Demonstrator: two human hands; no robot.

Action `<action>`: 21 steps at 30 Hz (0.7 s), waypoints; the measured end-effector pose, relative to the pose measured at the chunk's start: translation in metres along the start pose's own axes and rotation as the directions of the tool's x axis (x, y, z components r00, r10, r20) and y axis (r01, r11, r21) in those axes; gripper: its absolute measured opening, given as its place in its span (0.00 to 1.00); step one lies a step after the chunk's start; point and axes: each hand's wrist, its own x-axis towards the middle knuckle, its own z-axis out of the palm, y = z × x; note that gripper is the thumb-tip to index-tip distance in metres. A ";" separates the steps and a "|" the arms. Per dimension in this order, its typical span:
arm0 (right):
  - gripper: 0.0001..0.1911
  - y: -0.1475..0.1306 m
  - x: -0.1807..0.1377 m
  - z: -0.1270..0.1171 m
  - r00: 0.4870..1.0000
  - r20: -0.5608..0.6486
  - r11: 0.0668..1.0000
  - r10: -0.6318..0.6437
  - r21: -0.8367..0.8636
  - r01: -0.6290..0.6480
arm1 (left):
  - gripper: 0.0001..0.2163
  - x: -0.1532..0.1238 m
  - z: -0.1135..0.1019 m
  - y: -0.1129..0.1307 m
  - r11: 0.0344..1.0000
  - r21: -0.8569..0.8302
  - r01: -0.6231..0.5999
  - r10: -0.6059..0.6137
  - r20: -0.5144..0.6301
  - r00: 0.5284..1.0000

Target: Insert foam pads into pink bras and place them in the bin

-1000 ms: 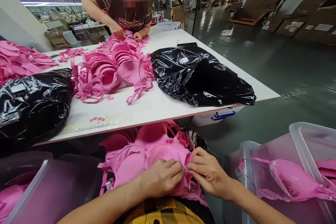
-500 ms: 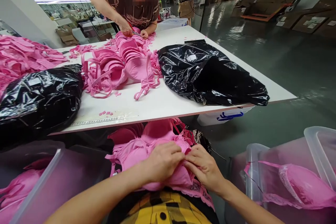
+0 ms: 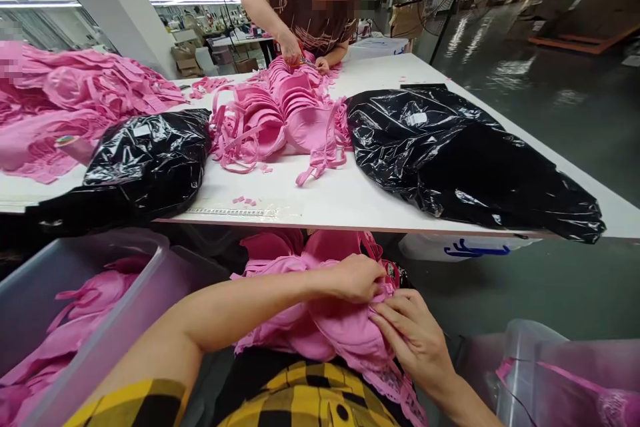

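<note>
A pink bra with a lace edge lies in my lap, below the white table's near edge. My left hand is closed, pinching the fabric at the bra's upper right. My right hand presses its curled fingers on the same spot from the right and grips the fabric. More pink bras are bunched just behind the one I hold, under the table.
The white table bears two black plastic bags, a row of pink bras and a pink heap at the left. A person across the table handles bras. Clear bins of pink bras stand at my left and right.
The view has swung left and the table now appears farther right. My hands have stayed on the bra, and my left hand has moved up toward its top edge.
</note>
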 end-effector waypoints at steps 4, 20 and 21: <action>0.09 -0.001 0.006 0.004 1.000 -0.016 0.998 -0.006 -0.067 0.005 | 0.09 -0.006 0.006 0.005 0.996 -0.038 0.077 -0.080 -0.103 0.991; 0.08 0.008 -0.017 0.015 0.998 0.041 0.999 0.053 -0.012 -0.052 | 0.08 -0.061 0.051 0.010 1.000 -0.015 -0.006 0.001 -0.268 0.963; 0.08 0.008 -0.017 0.014 0.997 0.058 0.998 0.057 -0.007 -0.057 | 0.08 -0.062 0.049 0.011 1.000 -0.003 -0.017 0.016 -0.234 0.972</action>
